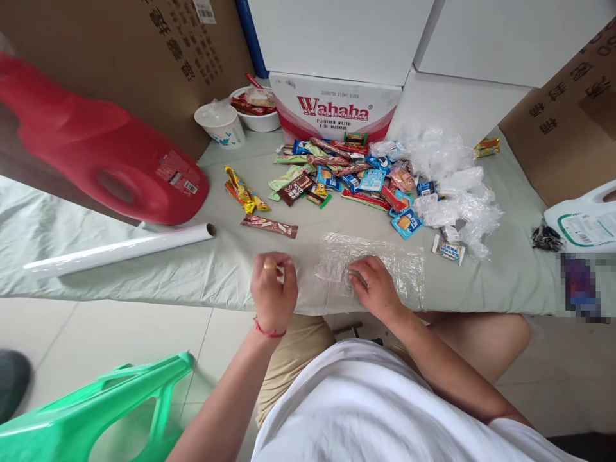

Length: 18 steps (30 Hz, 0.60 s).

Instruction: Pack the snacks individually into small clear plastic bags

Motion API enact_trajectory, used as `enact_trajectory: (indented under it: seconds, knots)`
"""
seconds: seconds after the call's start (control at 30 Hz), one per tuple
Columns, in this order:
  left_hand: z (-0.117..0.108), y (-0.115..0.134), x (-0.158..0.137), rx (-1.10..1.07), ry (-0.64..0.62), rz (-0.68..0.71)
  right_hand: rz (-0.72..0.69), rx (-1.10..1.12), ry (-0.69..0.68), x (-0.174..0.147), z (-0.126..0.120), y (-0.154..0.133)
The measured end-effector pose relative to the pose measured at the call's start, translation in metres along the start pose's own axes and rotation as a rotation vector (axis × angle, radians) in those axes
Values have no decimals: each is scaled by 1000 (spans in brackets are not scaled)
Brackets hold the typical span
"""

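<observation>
A crinkled piece of clear plastic film lies flat near the front edge of the table. My right hand rests over it, thumb and fingers curled together on the film. To the left of the film, my left hand is closed, its fingertips pinched; what they hold, if anything, is too small to make out. A brown wafer packet lies just beyond my left hand. Behind it are yellow snack packets. A pile of mixed wrapped snacks spreads across the middle, with a small white-and-blue packet to the right.
Crumpled clear plastic is heaped right of the snacks. At left are a film roll, a red jug, a paper cup and a white bowl. A Wahaha carton stands behind; a green stool is below.
</observation>
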<state>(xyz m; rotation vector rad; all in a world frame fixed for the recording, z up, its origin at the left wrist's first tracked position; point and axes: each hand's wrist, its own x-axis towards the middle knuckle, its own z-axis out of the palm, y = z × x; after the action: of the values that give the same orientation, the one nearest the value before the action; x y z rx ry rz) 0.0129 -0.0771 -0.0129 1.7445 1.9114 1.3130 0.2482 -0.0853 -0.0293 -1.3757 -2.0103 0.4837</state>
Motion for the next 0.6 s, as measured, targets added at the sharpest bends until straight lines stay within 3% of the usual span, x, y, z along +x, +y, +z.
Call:
enact_trajectory:
  seconds: [0.13,0.2,0.4,0.6]
  knots:
    - [-12,-3,-54,22,-190,400,-80,-6,-93,8,-3,-9]
    - [-5,-7,-71,77,-280,489,-129,-42,-182,12,2,-10]
    - [11,-24,-84,153,-318,494,-108,-32,-244,18,17,-4]
    - [11,-28,-85,96,-319,466,39,253,-359,39,-3,-2]
